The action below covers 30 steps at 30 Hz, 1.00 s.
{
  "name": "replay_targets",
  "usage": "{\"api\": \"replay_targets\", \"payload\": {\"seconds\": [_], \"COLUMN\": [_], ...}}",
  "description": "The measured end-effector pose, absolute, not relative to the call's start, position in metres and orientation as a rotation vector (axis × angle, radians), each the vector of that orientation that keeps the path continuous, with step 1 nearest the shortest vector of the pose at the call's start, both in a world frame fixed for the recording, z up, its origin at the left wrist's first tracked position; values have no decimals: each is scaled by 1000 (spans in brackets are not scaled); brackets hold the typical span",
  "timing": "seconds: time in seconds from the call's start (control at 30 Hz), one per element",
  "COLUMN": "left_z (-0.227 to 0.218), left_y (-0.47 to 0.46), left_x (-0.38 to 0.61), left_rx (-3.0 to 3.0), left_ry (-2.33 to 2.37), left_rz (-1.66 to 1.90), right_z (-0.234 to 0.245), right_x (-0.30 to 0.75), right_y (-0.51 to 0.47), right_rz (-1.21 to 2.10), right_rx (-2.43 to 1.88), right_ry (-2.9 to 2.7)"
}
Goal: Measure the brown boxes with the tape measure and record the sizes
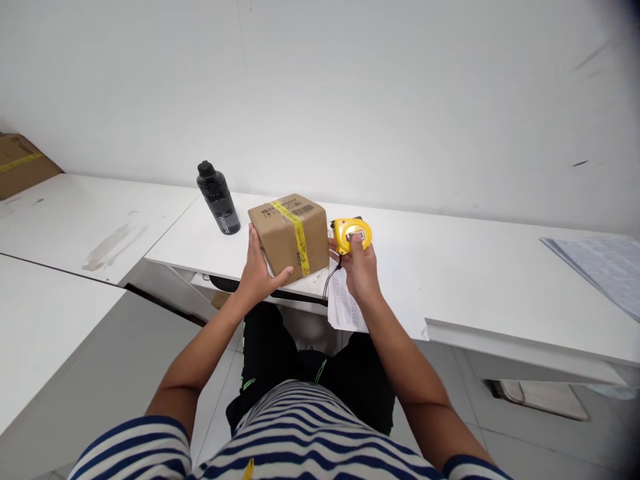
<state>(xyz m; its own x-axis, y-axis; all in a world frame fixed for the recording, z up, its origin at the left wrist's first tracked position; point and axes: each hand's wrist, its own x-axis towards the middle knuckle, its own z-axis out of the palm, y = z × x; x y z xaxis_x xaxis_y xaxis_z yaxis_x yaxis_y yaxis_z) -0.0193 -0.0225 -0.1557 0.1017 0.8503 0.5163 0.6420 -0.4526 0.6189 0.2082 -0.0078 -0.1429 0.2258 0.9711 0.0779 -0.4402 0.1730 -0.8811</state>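
Observation:
A small cardboard box (280,241) with a strip of yellow printed tape stands at the front edge of the white table. My left hand (256,272) grips its near left side, with the fingers along the left face and the thumb across the front. Just right of the box, my right hand (363,272) is closed around a yellow tape measure (344,233), thumb on its face. A dark wrist cord (326,287) hangs from the tape measure. No drawn-out blade can be made out. Some fingertips of my right hand reach toward the box's right side; whether they touch it I cannot tell.
A black water bottle (220,203) stands left of the box. Paper sheets (400,303) lie under my right hand and overhang the table edge. More papers (600,267) lie at the far right. Another cardboard box (23,177) sits far left, and a white wall (320,100) rises behind.

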Motion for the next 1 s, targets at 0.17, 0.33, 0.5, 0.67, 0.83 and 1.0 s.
{"api": "replay_targets", "payload": {"seconds": [0.17,0.33,0.5,0.67,0.83,1.0], "left_z": [-200,-186,-94,-16,1,0], "left_y": [-33,-47,-51,-35,-26,-10], "left_x": [2,18,12,24,33,29], "left_rx": [2260,2273,2177,2088,1914,1734], "left_ry": [1623,1634,1527,1230,1029,983], "left_rz": [1301,1639,1740,1060,735,669], "right_z": [-170,-166,-144,-128,-117,-117], "right_x": [209,219,216,203,205,217], "right_y": [-9,-13,-39,-50,-50,-54], "right_rz": [1178,877,716,544,478,404], "right_rx": [-888,-940,-794,-656,-634,-819], "right_ry": [-746,-729,-937,-1217,-1371,-1340]}}
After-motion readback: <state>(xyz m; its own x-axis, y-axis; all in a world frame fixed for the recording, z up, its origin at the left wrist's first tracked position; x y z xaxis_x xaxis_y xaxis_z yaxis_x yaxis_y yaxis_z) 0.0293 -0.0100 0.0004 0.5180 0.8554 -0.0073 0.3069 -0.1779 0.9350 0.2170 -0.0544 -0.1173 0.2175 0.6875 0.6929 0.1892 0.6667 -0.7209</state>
